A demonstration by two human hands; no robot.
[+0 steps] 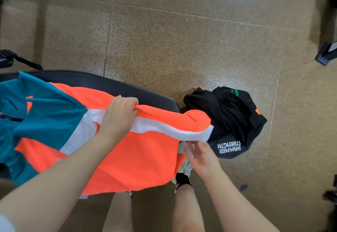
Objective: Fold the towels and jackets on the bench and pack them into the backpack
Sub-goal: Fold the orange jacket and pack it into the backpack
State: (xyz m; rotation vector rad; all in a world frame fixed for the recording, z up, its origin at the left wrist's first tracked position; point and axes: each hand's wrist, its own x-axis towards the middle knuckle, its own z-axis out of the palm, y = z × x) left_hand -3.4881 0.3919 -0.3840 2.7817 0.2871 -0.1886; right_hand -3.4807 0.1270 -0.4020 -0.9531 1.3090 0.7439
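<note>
Early stage — left hand [119, 115] grips orange jacket [138, 158] unfolded on desk [127, 90]; right hand [202, 156] slack, fingers straight, at hem; black garment [229, 111] unfolded, nothing packed.

the orange, white and teal jacket [127, 151] covers most of the black bench [113, 85], and its teal part runs off the left edge. the left hand [119, 115] hides its fingertips in a gripped fold. the right hand [199, 154] is blurred at the fingers. a black garment [228, 111] drapes over part of the bench's end pad [229, 148]. a strapped black thing [11, 60] is cut off at the left.
</note>
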